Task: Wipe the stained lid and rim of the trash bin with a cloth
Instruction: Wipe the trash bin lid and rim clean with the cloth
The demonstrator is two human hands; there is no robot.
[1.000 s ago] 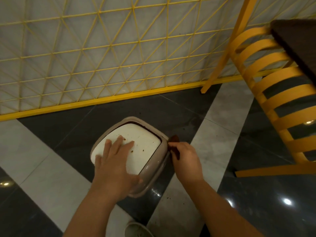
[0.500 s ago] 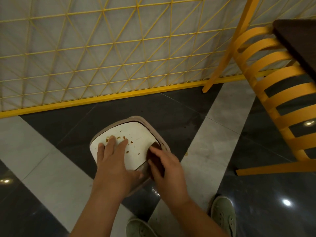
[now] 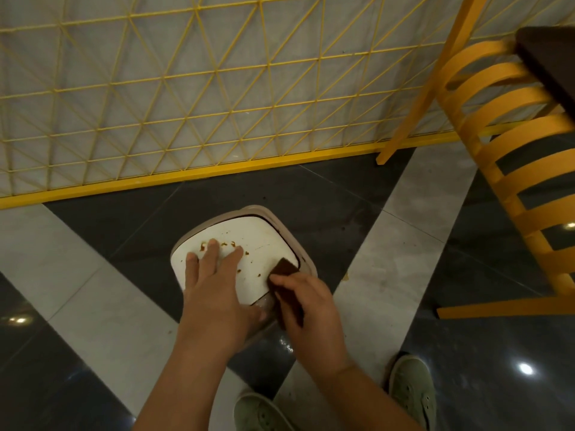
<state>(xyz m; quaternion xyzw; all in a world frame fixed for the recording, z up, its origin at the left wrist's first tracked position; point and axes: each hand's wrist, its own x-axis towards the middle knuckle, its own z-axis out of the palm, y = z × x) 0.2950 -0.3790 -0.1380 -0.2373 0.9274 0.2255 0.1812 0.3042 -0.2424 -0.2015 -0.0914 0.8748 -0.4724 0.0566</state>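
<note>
A small trash bin stands on the floor, with a white lid (image 3: 258, 244) set in a beige rim (image 3: 306, 263). Brown crumbs and smears dot the lid near its far left part. My left hand (image 3: 217, 287) lies flat on the lid's near left half, fingers spread. My right hand (image 3: 311, 312) grips a dark brown cloth (image 3: 284, 270) and presses it on the lid's right edge, against the rim. The bin's body is hidden under the lid and my hands.
A yellow wire-grid fence (image 3: 186, 104) with a yellow base bar runs behind the bin. A yellow slatted chair (image 3: 513, 169) and a dark tabletop (image 3: 550, 60) stand at the right. My two green shoes (image 3: 412, 390) are on the glossy grey-and-white tiled floor.
My right hand has brought the cloth from outside the rim's right side onto the lid's right edge. My left hand has stayed flat on the lid, slid slightly nearer, uncovering crumbs.
</note>
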